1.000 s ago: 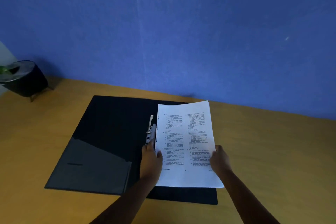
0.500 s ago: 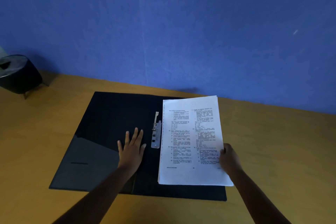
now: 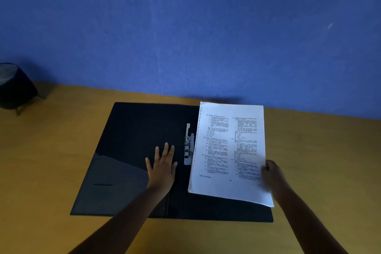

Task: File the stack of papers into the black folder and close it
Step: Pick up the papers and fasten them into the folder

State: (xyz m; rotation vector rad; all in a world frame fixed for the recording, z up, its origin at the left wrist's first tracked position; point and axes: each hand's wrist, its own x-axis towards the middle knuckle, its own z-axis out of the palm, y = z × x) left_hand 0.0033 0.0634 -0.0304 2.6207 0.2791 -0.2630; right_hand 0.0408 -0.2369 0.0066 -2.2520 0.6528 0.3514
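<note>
- While the flat black folder (image 3: 134, 150) lies opened out on the table, the filing step is in hand and the closing is not yet begun.
- Left hand (image 3: 162, 166): open, palm down, fingers spread, pressed flat on the folder's inner face just left of the spine; it grips nothing.
- Metal lever clip (image 3: 188, 146): silver, fixed by the spine, just right of the left hand's fingertips; its lever arm stands up.
- Right hand (image 3: 272, 175): closed on the near right corner of the stack, thumb on top, fingers hidden beneath.
- White stack of printed papers (image 3: 228, 150): two columns of text, too small to read; it sits over the folder's right half, to the left of the right hand, its left edge beside the clip. Whether it lies flat or is held slightly lifted cannot be told.
- Next move, as judged: bring the stack's left edge under the clip, square the sheets, press the lever down, then swing the left cover over. The punched edge must meet the clip squarely or sheets may buckle.
- Surface: yellow-brown wooden table (image 3: 319, 161), bare around both forearms.
- Room: plain blue wall (image 3: 185, 27) behind the table; dim light. A dark round pot on thin legs (image 3: 14, 86) stands far left of the left hand, by the wall.
</note>
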